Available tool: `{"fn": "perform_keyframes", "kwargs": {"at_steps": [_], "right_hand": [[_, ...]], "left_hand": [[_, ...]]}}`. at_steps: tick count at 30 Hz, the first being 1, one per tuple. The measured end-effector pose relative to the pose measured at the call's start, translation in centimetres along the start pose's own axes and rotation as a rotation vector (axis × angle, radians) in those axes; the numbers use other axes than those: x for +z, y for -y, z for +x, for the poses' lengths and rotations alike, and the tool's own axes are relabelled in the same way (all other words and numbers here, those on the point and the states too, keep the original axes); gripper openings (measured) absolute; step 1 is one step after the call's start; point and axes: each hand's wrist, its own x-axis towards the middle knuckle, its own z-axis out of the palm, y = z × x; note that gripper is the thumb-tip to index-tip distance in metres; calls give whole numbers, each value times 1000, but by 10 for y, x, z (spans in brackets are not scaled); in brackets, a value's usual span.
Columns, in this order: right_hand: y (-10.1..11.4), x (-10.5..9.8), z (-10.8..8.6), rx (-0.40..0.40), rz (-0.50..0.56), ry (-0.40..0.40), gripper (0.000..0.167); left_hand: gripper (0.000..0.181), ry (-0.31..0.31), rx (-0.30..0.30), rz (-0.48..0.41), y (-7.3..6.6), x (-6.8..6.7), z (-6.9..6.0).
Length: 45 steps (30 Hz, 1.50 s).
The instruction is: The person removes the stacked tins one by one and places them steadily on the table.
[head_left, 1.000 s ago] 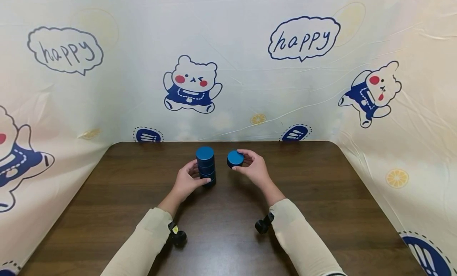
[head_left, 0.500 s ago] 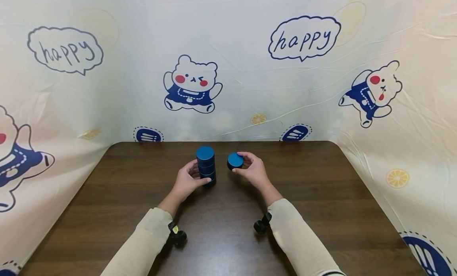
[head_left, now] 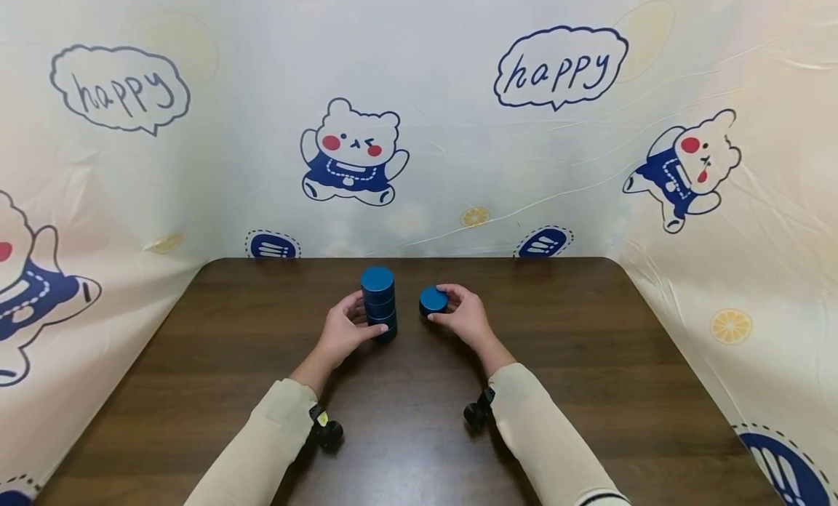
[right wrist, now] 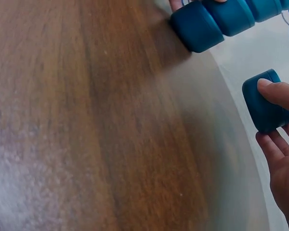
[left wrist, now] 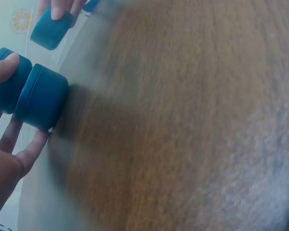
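Observation:
In the head view, several blue round lidded tins stand in one upright stack near the table's far side. My left hand grips the lower part of this stack, thumb in front and fingers round the left side. In the left wrist view the thumb lies on the tin above the bottom tin. To the right of the stack, my right hand holds a single blue round tin between thumb and fingers. From the right wrist view, that tin appears raised off the table, apart from the stack.
The dark wooden table has rounded far corners. Behind it and along both sides hangs a pale printed cloth with cartoon bears. A small black camera sits on the left wrist, another camera on the right.
My right hand has come down slightly toward the table with the single tin. The left hand and the stack have stayed in place.

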Motion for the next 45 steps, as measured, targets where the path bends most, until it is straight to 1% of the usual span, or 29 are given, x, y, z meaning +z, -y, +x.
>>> {"fn": "perform_keyframes", "kwargs": {"at_steps": [4, 7, 9, 13, 15, 18, 22, 27, 39, 42, 45], "right_hand": [[-1, 1, 1, -11, -40, 25, 54], [-2, 0, 2, -19, -49, 38, 53], [-4, 0, 2, -12, -53, 38, 53], [-8, 0, 3, 1, -67, 38, 53], [-9, 1, 3, 4, -69, 40, 54], [-10, 1, 3, -1, -64, 40, 54], [-12, 1, 4, 5, -50, 34, 54], [-14, 1, 6, 12, -51, 36, 55], [-15, 1, 7, 12, -107, 38, 56], [-16, 1, 7, 8, -105, 31, 59], [-15, 1, 6, 5, -83, 25, 61]], "left_hand": [[67, -6, 11, 10, -1, 0, 0], [67, -11, 3, 9, 3, 1, 4], [68, -12, -5, 3, 9, 1, 8], [72, -16, -12, -9, 25, 2, 16], [73, -22, -8, -14, 31, 2, 19], [73, -30, 6, -13, 36, 1, 21], [73, -33, 16, -10, 38, 1, 21], [73, -31, 10, -12, 37, 0, 20], [73, -36, 8, -15, 39, -1, 19], [74, -34, 5, -15, 39, -1, 19], [74, -27, -11, -24, 38, -1, 18]]}}
